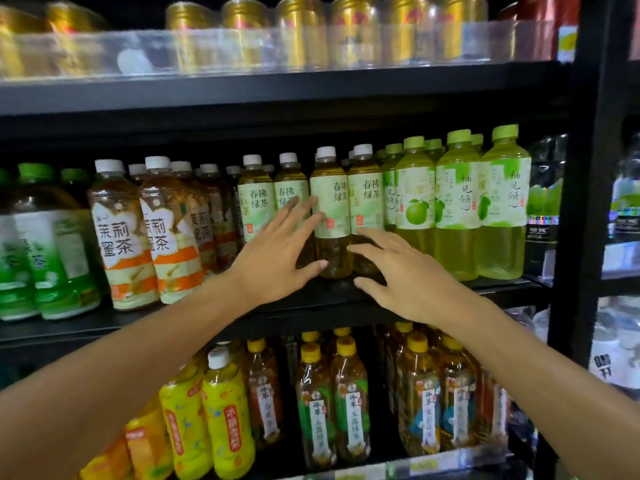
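Observation:
Two white-capped green tea bottles with pale green labels stand at the front of the middle shelf (104, 323), one on the left (330, 188) and one on the right (365, 188). My left hand (277, 254) reaches in from the left, fingers straight and spread, fingertips at the left bottle's label and thumb near its base. My right hand (401, 271) comes in from the right, fingers stretched over the lower part of the right bottle. Neither hand grips a bottle.
More green tea bottles (256, 195) stand behind my left hand. Jasmine tea bottles (121, 237) fill the shelf's left, pomelo drink bottles (459, 202) its right. Gold cans (301, 32) sit above, yellow-capped bottles (346, 396) below. A black upright post (581, 202) bounds the right.

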`<move>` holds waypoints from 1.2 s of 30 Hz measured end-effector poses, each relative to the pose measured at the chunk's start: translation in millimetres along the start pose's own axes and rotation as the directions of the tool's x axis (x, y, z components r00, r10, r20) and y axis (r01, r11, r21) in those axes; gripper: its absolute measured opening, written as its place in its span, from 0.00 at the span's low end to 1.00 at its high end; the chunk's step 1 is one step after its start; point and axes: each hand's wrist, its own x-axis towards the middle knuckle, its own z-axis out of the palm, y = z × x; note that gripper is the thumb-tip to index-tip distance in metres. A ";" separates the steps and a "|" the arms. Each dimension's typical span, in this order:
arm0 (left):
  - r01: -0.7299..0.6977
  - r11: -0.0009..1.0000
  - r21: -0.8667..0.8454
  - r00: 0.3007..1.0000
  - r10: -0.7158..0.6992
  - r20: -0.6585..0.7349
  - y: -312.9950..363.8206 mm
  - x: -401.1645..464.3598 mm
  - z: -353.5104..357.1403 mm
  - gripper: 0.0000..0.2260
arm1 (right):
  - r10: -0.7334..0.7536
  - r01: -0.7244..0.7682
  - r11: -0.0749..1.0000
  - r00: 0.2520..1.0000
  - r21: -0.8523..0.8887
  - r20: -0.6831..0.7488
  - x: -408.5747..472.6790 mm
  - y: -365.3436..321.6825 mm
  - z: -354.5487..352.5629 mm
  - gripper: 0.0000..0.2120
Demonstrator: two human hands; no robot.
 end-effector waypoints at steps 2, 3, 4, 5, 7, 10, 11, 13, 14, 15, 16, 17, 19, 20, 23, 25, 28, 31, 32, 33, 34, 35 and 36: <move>0.015 1.000 0.016 0.999 -0.015 0.045 -2.0 -23.2 -15.0 0.33 | -0.037 0.040 0.998 0.997 0.047 -0.067 -6.7 -12.3 -6.0 0.26; 0.018 0.999 0.032 0.998 -0.020 0.057 -3.9 -37.0 -24.7 0.33 | -0.058 0.065 0.995 0.994 0.071 -0.093 -9.4 -22.1 -8.3 0.25; 0.019 0.998 0.056 0.998 -0.023 0.065 -6.4 -52.3 -36.2 0.33 | -0.079 0.089 0.991 0.991 0.101 -0.105 -11.5 -34.3 -10.1 0.24; 0.024 0.997 0.080 0.996 -0.030 0.079 -9.5 -68.5 -48.8 0.33 | -0.105 0.119 0.984 0.988 0.133 -0.109 -13.8 -48.4 -11.3 0.23; 0.046 0.992 0.120 0.992 -0.060 0.108 -17.8 -106.2 -76.1 0.32 | -0.175 0.193 0.962 0.979 0.195 -0.106 -18.6 -82.2 -11.5 0.22; 0.099 0.976 0.193 0.980 -0.130 0.152 -37.3 -175.0 -112.3 0.30 | -0.277 0.288 0.912 0.958 0.293 -0.078 -24.1 -139.4 -2.8 0.22; 0.124 0.966 0.226 0.970 -0.166 0.178 -46.0 -201.6 -123.8 0.30 | -0.309 0.312 0.893 0.949 0.324 -0.063 -25.7 -161.2 2.4 0.22; 0.174 0.942 0.287 0.943 -0.243 0.227 -64.6 -259.7 -144.6 0.32 | -0.367 0.355 0.855 0.929 0.378 -0.042 -28.9 -207.8 16.8 0.23; 0.196 0.932 0.306 0.929 -0.276 0.245 -74.3 -292.4 -154.9 0.31 | -0.402 0.382 0.835 0.915 0.395 -0.036 -29.9 -233.3 25.9 0.23; 0.222 0.919 0.325 0.912 -0.314 0.265 -83.8 -326.1 -165.2 0.31 | -0.435 0.409 0.819 0.900 0.403 -0.030 -31.1 -260.6 34.4 0.24; 0.254 0.902 0.350 0.885 -0.363 0.293 -93.3 -362.2 -176.1 0.31 | -0.467 0.432 0.802 0.884 0.412 -0.018 -31.7 -289.4 44.8 0.25; 0.285 0.881 0.377 0.854 -0.412 0.317 -101.7 -399.3 -188.3 0.31 | -0.496 0.449 0.787 0.868 0.422 0.002 -33.0 -320.1 54.0 0.26; 0.347 0.840 0.417 0.796 -0.499 0.343 -113.0 -475.7 -214.1 0.33 | -0.563 0.492 0.741 0.826 0.457 0.023 -39.0 -385.2 71.7 0.27; 0.390 0.813 0.432 0.746 -0.554 0.370 -116.1 -515.3 -228.7 0.34 | -0.593 0.506 0.715 0.804 0.483 0.035 -44.3 -420.3 79.7 0.28; 0.511 0.711 0.483 0.604 -0.697 0.386 -120.4 -633.9 -271.2 0.38 | -0.688 0.517 0.653 0.710 0.554 0.148 -65.8 -526.9 100.1 0.28; 0.554 0.642 0.530 0.500 -0.766 0.404 -114.1 -710.5 -296.1 0.36 | -0.745 0.530 0.613 0.635 0.586 0.205 -83.8 -595.2 113.0 0.28; 0.641 0.512 0.573 0.335 -0.857 0.391 -96.9 -819.0 -326.1 0.33 | -0.814 0.542 0.545 0.527 0.640 0.246 -114.2 -688.6 136.6 0.28; 0.712 0.383 0.589 0.201 -0.914 0.351 -70.5 -905.3 -350.6 0.37 | -0.870 0.549 0.477 0.404 0.687 0.281 -144.8 -766.4 163.7 0.28; 0.729 0.341 0.593 0.156 -0.927 0.341 -61.5 -930.2 -356.0 0.39 | -0.882 0.548 0.460 0.372 0.699 0.289 -154.0 -789.1 174.1 0.28; 0.746 0.293 0.597 0.097 -0.936 0.339 -53.3 -954.1 -360.2 0.41 | -0.889 0.545 0.451 0.346 0.707 0.300 -163.3 -810.4 184.4 0.28; 0.758 0.244 0.604 0.034 -0.941 0.337 -44.5 -977.6 -363.3 0.43 | -0.894 0.542 0.446 0.316 0.712 0.319 -172.7 -831.3 197.2 0.28; 0.761 0.204 0.616 -0.009 -0.946 0.325 -36.4 -1000.2 -365.4 0.44 | -0.899 0.548 0.438 0.279 0.713 0.338 -181.7 -849.8 209.0 0.28; 0.758 0.170 0.629 -0.062 -0.942 0.330 -29.2 -1022.8 -366.6 0.42 | -0.902 0.556 0.431 0.240 0.710 0.359 -190.7 -866.8 221.0 0.28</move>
